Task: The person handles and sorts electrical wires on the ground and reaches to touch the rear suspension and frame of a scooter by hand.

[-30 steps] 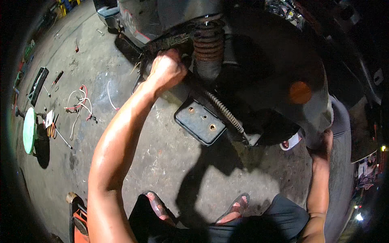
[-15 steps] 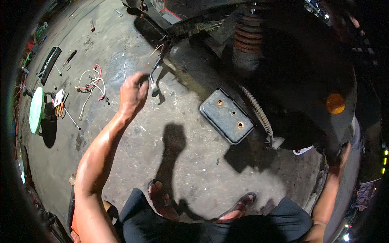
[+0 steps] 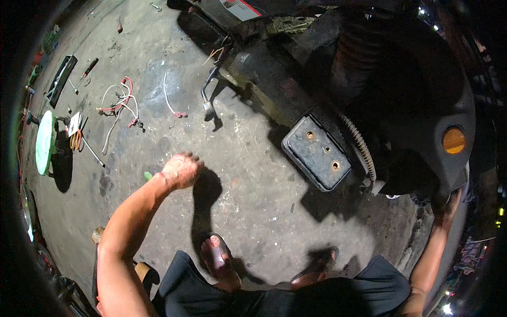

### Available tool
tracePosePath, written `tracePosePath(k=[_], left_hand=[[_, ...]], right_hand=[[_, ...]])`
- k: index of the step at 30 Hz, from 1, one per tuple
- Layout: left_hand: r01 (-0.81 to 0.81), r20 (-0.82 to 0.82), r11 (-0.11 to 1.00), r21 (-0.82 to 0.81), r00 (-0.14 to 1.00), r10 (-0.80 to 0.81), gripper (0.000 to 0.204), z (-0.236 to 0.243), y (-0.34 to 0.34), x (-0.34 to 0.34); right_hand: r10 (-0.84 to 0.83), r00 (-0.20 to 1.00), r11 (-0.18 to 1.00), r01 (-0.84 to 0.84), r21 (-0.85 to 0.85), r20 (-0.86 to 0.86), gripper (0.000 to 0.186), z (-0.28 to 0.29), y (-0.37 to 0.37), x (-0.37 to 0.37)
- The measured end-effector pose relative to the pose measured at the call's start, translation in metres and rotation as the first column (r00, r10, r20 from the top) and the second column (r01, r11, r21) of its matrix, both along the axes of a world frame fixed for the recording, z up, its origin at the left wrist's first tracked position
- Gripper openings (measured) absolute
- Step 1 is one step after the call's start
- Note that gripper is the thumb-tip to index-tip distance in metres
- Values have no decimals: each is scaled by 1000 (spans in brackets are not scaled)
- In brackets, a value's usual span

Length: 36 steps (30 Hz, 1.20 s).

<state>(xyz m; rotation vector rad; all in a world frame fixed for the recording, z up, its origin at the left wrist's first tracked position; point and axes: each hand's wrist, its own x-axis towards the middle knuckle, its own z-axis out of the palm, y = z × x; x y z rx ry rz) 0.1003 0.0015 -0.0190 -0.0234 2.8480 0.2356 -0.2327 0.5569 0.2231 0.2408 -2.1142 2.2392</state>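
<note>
My left hand (image 3: pixel 182 170) is closed, knuckles up, above the concrete floor near the middle. Its palm side is hidden, so whatever it may hold cannot be seen. Beyond it hangs a dark bent cable (image 3: pixel 205 92) with a pale metal end, coming from the vehicle's frame. A short white wire (image 3: pixel 169 95) with a reddish end lies on the floor to its left. At the far right, my right hand (image 3: pixel 450 205) reaches to the lower edge of the dark fender (image 3: pixel 417 158); its fingers are out of sight behind that edge.
A dark rectangular part (image 3: pixel 317 153) with rusty holes sits by a ribbed hose (image 3: pixel 360 140). An orange reflector (image 3: pixel 453 140) is on the fender. Red and white wires (image 3: pixel 124 103), a screwdriver (image 3: pixel 88 71), a black tray (image 3: pixel 62 82) and a green-topped stool (image 3: pixel 45 142) stand or lie left.
My left hand has drawn back from beside the hanging cable toward me, uncovering the short white wire. The view has shifted slightly; my right hand stays at the fender.
</note>
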Motion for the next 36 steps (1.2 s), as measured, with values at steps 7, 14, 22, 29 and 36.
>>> tracePosePath(k=[7,14,22,29,36], left_hand=[[-151,39,988,-17,988,152,16,4,-4,-3],[-56,47,998,9,997,56,17,-6,20,-1],[-67,76,996,51,995,63,18,-16,24,-4],[-69,96,995,74,993,62,22,-20,25,-1],[-92,137,993,70,987,82,23,-17,24,-3]], right_hand=[[-256,946,960,272,-60,197,38,4,16,-14],[-102,994,992,100,71,26,51,-11,37,-31],[-219,963,975,221,8,154,56,-8,50,-41],[-37,999,989,34,143,21,47,-15,68,-51],[-29,991,957,65,283,-131,45,-22,72,-46]])
